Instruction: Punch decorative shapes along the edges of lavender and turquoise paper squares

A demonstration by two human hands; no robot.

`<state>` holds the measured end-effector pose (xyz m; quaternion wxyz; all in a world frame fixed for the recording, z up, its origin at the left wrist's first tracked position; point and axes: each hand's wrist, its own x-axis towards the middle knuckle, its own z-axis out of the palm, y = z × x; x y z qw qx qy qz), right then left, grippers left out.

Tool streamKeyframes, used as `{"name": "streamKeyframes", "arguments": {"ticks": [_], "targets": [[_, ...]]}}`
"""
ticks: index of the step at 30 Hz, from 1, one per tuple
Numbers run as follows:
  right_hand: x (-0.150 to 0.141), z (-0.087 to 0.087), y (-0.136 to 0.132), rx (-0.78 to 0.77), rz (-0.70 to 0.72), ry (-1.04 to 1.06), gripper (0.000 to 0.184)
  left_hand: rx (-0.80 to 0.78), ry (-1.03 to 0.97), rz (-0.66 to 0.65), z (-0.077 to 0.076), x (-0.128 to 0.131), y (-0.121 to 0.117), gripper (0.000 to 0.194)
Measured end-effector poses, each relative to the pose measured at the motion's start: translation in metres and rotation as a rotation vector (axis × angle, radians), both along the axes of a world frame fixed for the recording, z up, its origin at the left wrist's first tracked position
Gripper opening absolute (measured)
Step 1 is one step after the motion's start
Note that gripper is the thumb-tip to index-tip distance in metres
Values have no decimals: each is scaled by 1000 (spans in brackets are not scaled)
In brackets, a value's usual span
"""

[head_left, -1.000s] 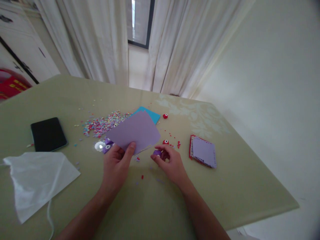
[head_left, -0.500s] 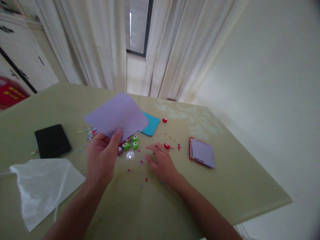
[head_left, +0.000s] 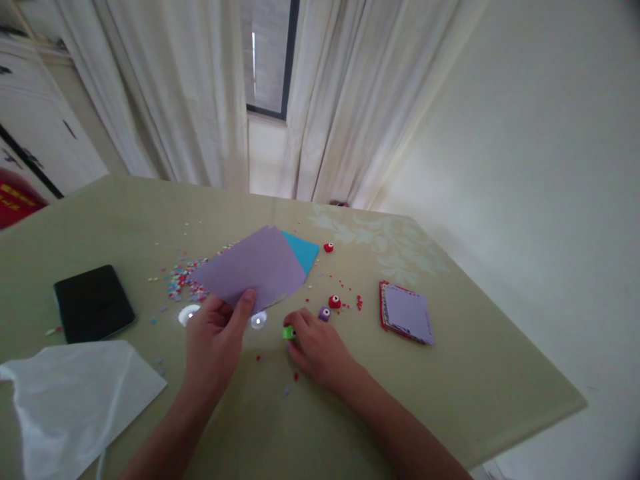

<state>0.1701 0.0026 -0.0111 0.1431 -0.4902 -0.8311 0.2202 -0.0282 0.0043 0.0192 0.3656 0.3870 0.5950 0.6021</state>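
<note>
My left hand pinches the near edge of a purple sheet of paper between thumb and fingers, holding it tilted over the table. The paper partly covers a blue sheet. My right hand is closed on a small green paper punch with an eye on it, low over the tabletop. Just beyond this hand are a purple punch and a red punch. A second red punch sits farther back. Whether other punches lie under the paper or hand is hidden.
Coloured confetti is strewn left of the paper. A black phone-like slab and a white cloth pouch lie at left. A stack of square papers is at right. The table meets a wall and curtains.
The purple paper has come down and shifted right. My right hand, open before, has closed on a green punch. A purple punch now shows beside the red one; the green cluster is no longer visible.
</note>
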Motion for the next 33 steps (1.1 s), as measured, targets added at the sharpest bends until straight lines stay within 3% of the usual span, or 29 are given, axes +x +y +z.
{"name": "streamKeyframes", "arguments": {"ticks": [3, 7, 10, 15, 28, 33], "targets": [[13, -1, -2, -79, -139, 396, 41, -33, -15, 4, -4, 1, -3, 48], [22, -7, 4, -442, -196, 978, 40, -62, -68, 11, -3, 2, -3, 52], [22, -8, 7, -652, -274, 1179, 52, -82, -90, 4, -2, 2, -4, 53], [16, -3, 6, -646, -367, 1281, 51, -132, -63, -45, -7, 3, -7, 50], [11, 4, 2, -620, -367, 1300, 44, -114, 8, -168, -18, 12, -11, 48], [8, 4, 0, -641, -367, 1333, 52, -86, 60, -152, -25, 13, -14, 46]]}}
